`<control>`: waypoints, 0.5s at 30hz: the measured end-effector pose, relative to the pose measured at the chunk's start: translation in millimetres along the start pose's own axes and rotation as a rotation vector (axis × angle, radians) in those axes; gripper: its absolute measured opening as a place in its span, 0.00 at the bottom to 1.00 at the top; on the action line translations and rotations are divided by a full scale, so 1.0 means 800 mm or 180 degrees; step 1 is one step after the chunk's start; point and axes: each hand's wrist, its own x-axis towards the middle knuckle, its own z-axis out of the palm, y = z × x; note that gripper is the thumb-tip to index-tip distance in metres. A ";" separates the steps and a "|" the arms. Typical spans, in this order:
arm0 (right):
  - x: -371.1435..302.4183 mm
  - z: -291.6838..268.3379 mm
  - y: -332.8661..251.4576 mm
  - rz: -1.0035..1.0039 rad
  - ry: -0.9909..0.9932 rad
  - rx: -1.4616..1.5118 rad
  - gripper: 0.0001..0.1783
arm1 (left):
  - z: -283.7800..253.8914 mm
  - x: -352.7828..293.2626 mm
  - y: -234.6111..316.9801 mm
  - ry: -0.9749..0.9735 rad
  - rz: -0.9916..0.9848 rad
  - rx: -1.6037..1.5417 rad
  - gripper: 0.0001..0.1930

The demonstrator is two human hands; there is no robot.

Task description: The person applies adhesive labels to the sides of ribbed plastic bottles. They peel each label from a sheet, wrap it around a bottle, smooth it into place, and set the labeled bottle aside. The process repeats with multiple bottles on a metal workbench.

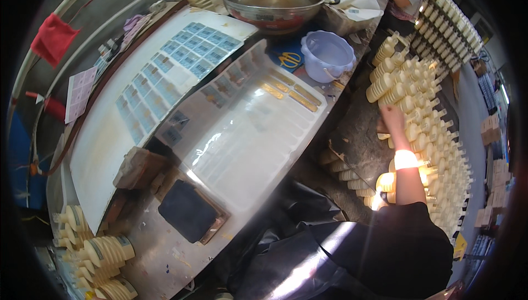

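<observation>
Cream ribbed pieces (380, 86) stand in dense rows on the right, beside the outstretched right forearm (408, 184). Farther along, the right hand (392, 117) reaches the rows' left edge; how open it is, or whether it grips a piece, I cannot tell.

A matte black fabric sleeve (410, 239) ends near the right elbow; the right hand (392, 118) is ungloved. Glossy, creased black clothing (291, 237) covers the lower body.
</observation>
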 end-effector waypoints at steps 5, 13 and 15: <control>0.057 0.044 0.129 0.0644 0.0184 -0.0991 0.37 | 0.071 0.056 -0.061 -0.0167 -0.0058 -0.1577 0.20; 0.104 0.085 0.183 0.0822 0.0142 -0.0717 0.33 | -0.170 0.175 0.133 -0.2131 -0.1026 -0.3452 0.20; 0.121 0.091 0.183 0.0675 -0.0058 -0.0683 0.27 | -0.186 0.171 0.140 -0.2188 -0.0940 -0.3803 0.18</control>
